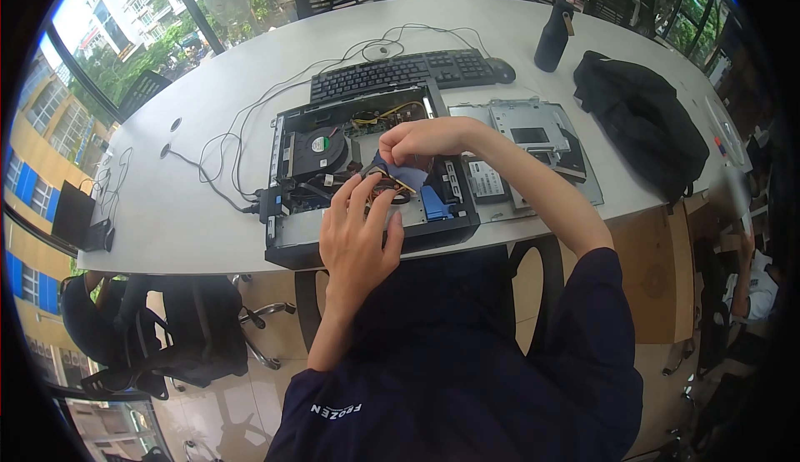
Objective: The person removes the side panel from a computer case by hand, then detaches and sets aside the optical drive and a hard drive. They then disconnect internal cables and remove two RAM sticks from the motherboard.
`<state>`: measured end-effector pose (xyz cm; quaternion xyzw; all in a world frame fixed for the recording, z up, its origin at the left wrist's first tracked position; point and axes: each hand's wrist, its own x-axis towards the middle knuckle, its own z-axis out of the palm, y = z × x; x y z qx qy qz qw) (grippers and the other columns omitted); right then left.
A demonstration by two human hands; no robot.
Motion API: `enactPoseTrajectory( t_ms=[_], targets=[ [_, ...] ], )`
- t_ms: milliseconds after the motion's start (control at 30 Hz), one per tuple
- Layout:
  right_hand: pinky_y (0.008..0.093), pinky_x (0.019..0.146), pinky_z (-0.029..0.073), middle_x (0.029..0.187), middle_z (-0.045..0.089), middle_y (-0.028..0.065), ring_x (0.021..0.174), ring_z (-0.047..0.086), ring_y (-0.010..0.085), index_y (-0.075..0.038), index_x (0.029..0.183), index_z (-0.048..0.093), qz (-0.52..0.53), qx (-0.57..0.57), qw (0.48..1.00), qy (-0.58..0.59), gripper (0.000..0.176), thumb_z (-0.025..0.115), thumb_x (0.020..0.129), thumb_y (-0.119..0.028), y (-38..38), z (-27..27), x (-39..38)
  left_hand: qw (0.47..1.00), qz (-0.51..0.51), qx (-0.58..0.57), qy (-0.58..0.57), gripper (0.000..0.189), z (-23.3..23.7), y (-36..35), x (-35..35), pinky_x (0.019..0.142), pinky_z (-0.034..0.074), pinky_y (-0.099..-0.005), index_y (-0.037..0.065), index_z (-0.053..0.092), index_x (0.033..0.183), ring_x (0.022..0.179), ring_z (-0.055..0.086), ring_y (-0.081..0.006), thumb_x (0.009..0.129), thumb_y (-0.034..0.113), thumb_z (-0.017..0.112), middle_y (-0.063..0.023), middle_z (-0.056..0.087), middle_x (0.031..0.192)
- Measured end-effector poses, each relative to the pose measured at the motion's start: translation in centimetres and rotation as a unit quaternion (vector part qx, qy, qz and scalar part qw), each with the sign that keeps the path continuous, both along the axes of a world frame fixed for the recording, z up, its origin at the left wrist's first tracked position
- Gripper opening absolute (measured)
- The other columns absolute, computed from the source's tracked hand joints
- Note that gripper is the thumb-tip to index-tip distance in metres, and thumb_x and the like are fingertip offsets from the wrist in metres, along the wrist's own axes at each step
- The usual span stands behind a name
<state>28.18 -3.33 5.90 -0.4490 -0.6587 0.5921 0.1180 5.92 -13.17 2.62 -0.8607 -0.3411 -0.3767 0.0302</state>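
An opened desktop computer case (287, 249) lies flat on the table, its insides showing. My left hand (358, 233) rests over the front part of the case, fingers spread, fingertips at a bundle of thin cables (385, 191). Beyond it, my right hand (423, 140) is closed in a pinch above the middle of the case; what its fingers hold is hidden. Just below that hand is a blue-grey piece (408, 176). A brighter blue plastic part (435, 204) sits at the right inside the case. A round black fan (319, 151) is at the left.
Right of the case lie a metal panel (579, 191) and a small drive (486, 180). Behind are a keyboard (400, 76), a mouse (501, 69) and loose cords. A dark bottle (553, 41) and a black bag (642, 124) stand farther right. A person (754, 287) is at far right.
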Motion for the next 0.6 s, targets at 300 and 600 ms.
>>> enactPoseTrajectory(
  t_ms=[300, 600],
  targets=[
    [0.0309, 0.064, 0.046, 0.084, 0.058, 0.0030, 0.071, 0.055, 0.0129, -0.005, 0.100, 0.055, 0.009, 0.011, 1.000, -0.017, 0.014, 0.050, 0.087, -0.009, -0.15, -0.15, -0.11, 1.000, 0.002, 0.000, 0.000, 0.027, 0.05, -0.03, 0.02, 0.098, 0.046, -0.0441, 0.008, 0.068, 0.111, 0.121, 0.056, -0.0339, 0.085, 0.014, 0.064, -0.0102, 0.063, 0.126],
    [0.0281, 0.067, 0.044, 0.087, 0.055, 0.0028, 0.073, 0.050, 0.0117, -0.005, 0.103, 0.056, 0.024, 0.028, 0.998, -0.043, 0.015, 0.052, 0.089, -0.009, 0.29, -0.23, 0.03, 1.000, 0.003, 0.022, 0.007, 0.029, -0.33, 0.22, -0.11, 0.091, 0.047, -0.0424, 0.008, 0.067, 0.112, 0.123, 0.054, -0.0316, 0.085, 0.018, 0.066, -0.0086, 0.061, 0.127]
  ],
)
